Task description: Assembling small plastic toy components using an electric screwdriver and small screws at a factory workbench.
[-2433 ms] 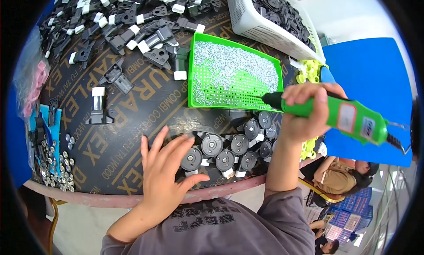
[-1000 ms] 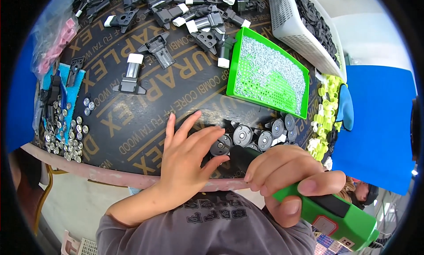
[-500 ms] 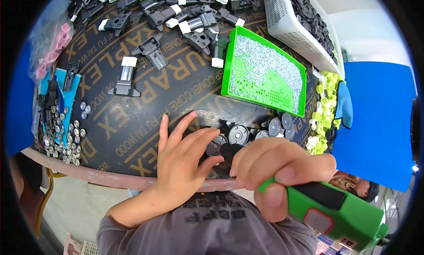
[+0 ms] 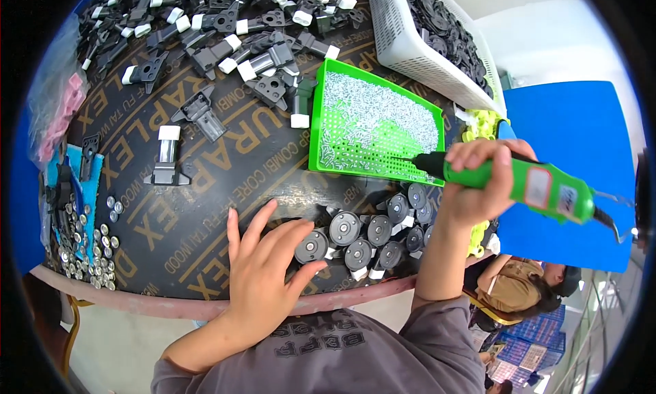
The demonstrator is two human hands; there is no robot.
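My right hand is wrapped around a green electric screwdriver with a black nose. Its thin bit points left over the green tray, which holds a spread of small silver screws. On the table near the front edge lies my left hand, its thumb and index finger on either side of a round black disc part; the other fingers are stretched out. Right of that part stand several similar black disc parts with metal centres, some with white ends.
Black brackets with white ends pile up at the back. A white basket of black parts stands back right. Small metal caps lie left, near a blue cloth and a plastic bag. Another person sits beyond the table's right side.
My right hand has swung the screwdriver up and away from the disc part, over the screw tray. My left hand stays at the disc part. The view has shifted slightly.
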